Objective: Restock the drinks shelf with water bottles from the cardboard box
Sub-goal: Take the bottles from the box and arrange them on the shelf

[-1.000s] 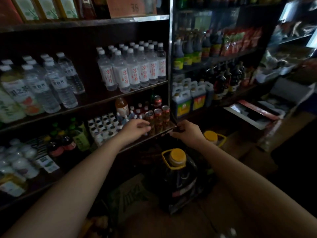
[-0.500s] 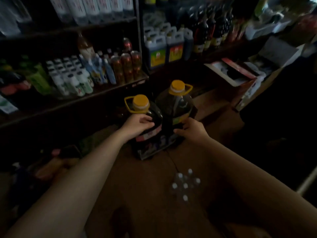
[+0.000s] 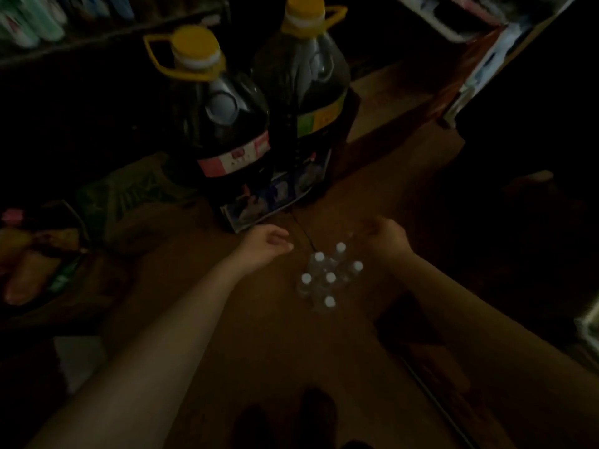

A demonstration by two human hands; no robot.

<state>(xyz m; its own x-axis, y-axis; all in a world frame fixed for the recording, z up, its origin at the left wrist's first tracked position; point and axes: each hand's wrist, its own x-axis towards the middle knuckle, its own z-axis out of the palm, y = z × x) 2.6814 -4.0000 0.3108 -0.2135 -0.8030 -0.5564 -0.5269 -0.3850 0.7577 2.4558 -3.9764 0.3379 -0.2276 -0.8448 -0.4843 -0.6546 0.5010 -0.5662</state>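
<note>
1. Hands first: left hand (image 3: pixel 265 243) hovers loosely curled and empty; right hand (image 3: pixel 385 234) is blurred, so its grip cannot be told.
2. Water bottles (image 3: pixel 327 278) cluster between them at frame centre, inside the cardboard box (image 3: pixel 259 335).
3. Small, clear, white-capped; probably light, slippery; take one by the neck.

Right hand (image 3: pixel 384 236) blurred, its grip unclear; water bottles (image 3: pixel 327 280) dim.

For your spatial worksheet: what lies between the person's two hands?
In the head view, bare brown floor and a thin dark cord separate left hand from right hand.
</note>
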